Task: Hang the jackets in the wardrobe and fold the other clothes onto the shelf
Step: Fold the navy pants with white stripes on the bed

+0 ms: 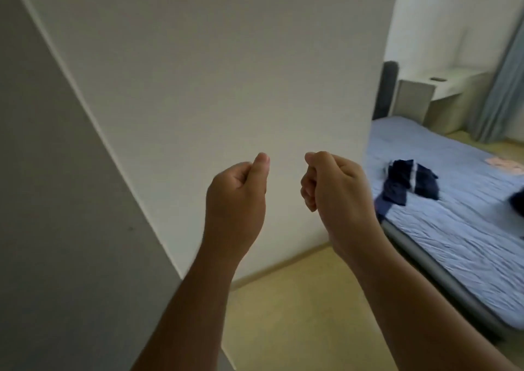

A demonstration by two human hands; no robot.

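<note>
1. Bedroom with a pale yellow-green floor (297, 299), the nearest surface, running beneath both bare forearms.
2. Left hand (236, 197) and right hand (334, 192), raised side by side and apart. Each has its fingers curled into the palm and the thumb laid against the forefinger; neither holds anything.
3. Flat grey panel (56, 200) at left. Beyond the hands, a tall plain white panel (226, 72) fills the middle of the view and hides the left part of the bed.
4. Bed with a wrinkled pale blue sheet (453, 243), right of the white panel.
5. Dark navy garment with a white stripe (408, 183), rumpled on the sheet near the bed's nearer edge, well apart from both hands. Its long axis runs from that edge toward the mattress middle, with the stripe crossing it.
6. Farther along the sheet: a second dark item (517, 202), cut off by the right frame edge, and a small pink item (506, 164); both too blurred to identify.
7. Farthest: dark grey headboard (387, 87), beige bedside cabinet (414, 98), white desk (453, 84), grey-blue curtain (502, 87).
</note>
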